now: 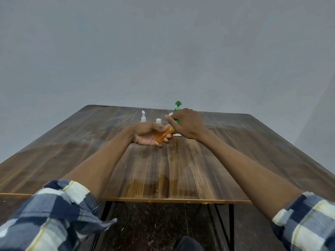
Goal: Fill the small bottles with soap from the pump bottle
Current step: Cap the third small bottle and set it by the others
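Above the middle of the wooden tabletop (pixel 181 169), the left hand (pixel 147 134) had its grip curled round a small bottle (pixel 164 135) tilted almost on its side and full of orange soap, while the right hand (pixel 186 124) pinched that bottle's top end, its fingers hiding the opening. Just behind the right hand, toward the far edge, stood the green pump bottle (pixel 178 107), its contents hidden. Left of it, two small clear bottles stood well apart from the hands, one with a white pump top (pixel 143 116) and one with a white cap (pixel 158 121); whether they held anything could not be told.
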